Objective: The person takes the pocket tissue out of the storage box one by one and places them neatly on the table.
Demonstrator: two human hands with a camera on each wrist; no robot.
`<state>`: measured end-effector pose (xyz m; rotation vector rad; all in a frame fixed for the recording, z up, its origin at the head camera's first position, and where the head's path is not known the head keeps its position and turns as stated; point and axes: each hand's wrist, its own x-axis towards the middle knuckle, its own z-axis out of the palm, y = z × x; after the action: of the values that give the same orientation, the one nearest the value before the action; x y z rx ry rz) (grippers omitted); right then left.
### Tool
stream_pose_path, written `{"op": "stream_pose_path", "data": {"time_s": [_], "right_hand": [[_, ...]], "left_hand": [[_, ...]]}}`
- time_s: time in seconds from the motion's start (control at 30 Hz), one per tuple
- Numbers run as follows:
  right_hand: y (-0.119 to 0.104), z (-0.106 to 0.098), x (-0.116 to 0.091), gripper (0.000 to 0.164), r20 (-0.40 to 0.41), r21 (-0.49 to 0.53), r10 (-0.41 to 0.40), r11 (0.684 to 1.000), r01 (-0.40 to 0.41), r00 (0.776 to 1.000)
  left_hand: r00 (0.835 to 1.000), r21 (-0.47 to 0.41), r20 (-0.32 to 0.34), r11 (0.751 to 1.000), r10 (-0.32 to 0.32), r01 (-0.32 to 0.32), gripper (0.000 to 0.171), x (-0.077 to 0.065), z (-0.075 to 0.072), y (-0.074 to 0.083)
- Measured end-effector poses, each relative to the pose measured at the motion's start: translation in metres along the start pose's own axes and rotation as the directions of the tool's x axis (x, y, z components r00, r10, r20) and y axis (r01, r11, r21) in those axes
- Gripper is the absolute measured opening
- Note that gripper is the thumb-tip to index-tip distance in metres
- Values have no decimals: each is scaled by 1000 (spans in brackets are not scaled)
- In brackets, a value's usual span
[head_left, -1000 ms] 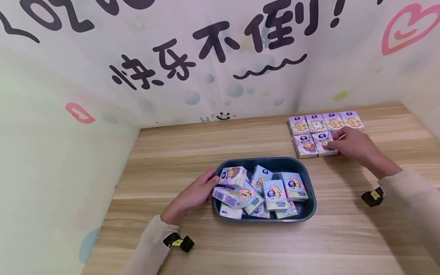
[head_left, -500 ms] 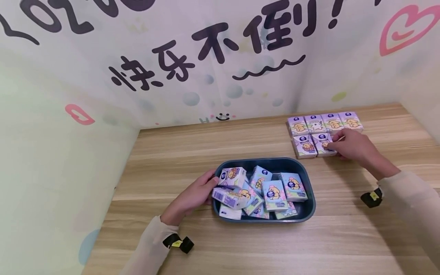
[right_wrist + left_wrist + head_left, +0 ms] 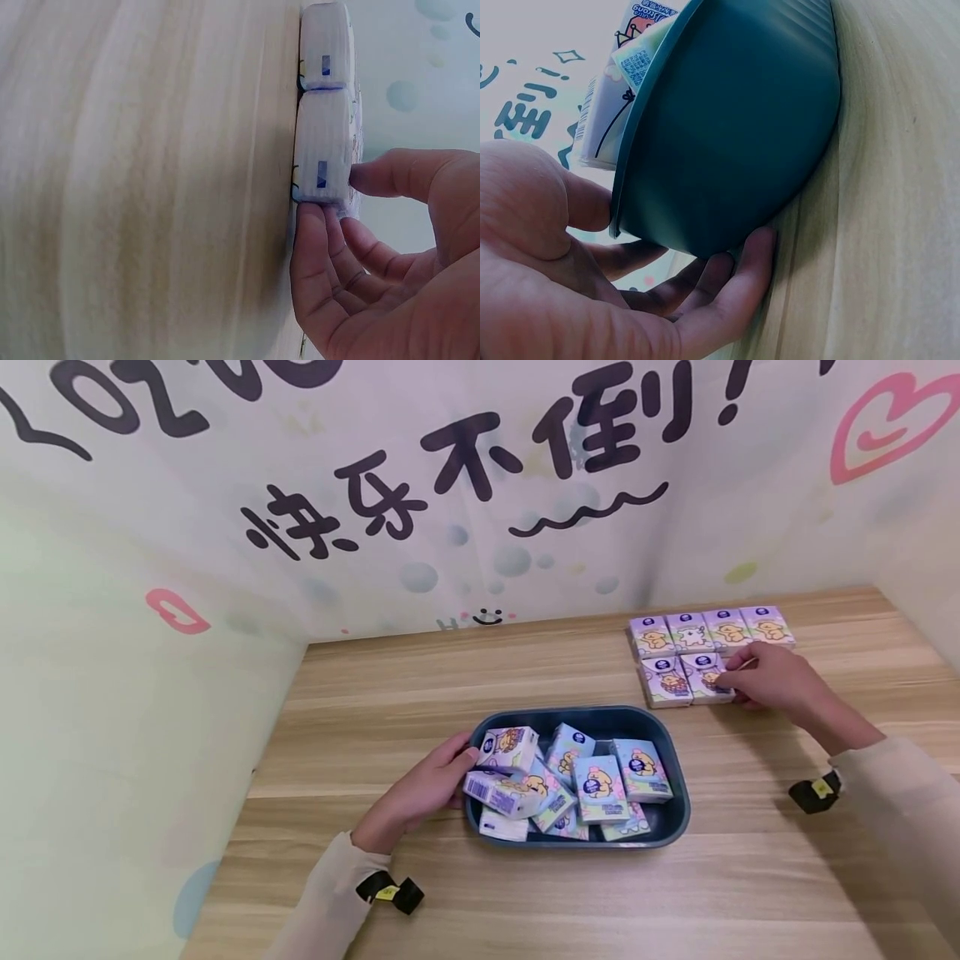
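My left hand (image 3: 423,785) grips the left end of a dark blue-green plastic tub (image 3: 681,814), its thumb at the rim and its fingers against the outer wall (image 3: 735,127), as the left wrist view shows. Several tissue packs (image 3: 600,789) with cartoon prints lie jumbled in the tub. My right hand (image 3: 780,683) holds a purple tissue pack (image 3: 703,672) on the table, thumb on its top face and fingertips at its side. That pack lies flat beside another tissue pack (image 3: 664,683); in the right wrist view the two packs' ends (image 3: 322,150) touch.
Behind these two, a row of several purple tissue packs (image 3: 692,633) runs along the table's back right. The wood-grain table (image 3: 390,685) meets a white printed wall sheet (image 3: 315,585) at the back. Walls also stand at left and right.
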<state>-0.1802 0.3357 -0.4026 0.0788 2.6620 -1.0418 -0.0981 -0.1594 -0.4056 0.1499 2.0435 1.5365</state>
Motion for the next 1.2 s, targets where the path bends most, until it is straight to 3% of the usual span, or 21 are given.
{"op": "stream_pose_path", "data": {"time_s": [0.33,0.63,0.9,1.2], "right_hand": [[-10,-2,-6,48,-74,-36,-41,999,39,996],[-65,12,-20,37,8,8,-159,987,159,987],[-121,41,-41,20,46,-37,-340,939,342,939],[-180,65,-55,13,139,66,-441,897,436,886]], "left_hand": [[1000,4,4,1000,12,-12,54,-1,0,1],[1000,17,-5,1000,-1,1,55,1,0,1],[1000,16,-1,1000,8,-8,54,-1,0,0],[1000,9,-7,1000,7,-7,54,0,1,-1]]}}
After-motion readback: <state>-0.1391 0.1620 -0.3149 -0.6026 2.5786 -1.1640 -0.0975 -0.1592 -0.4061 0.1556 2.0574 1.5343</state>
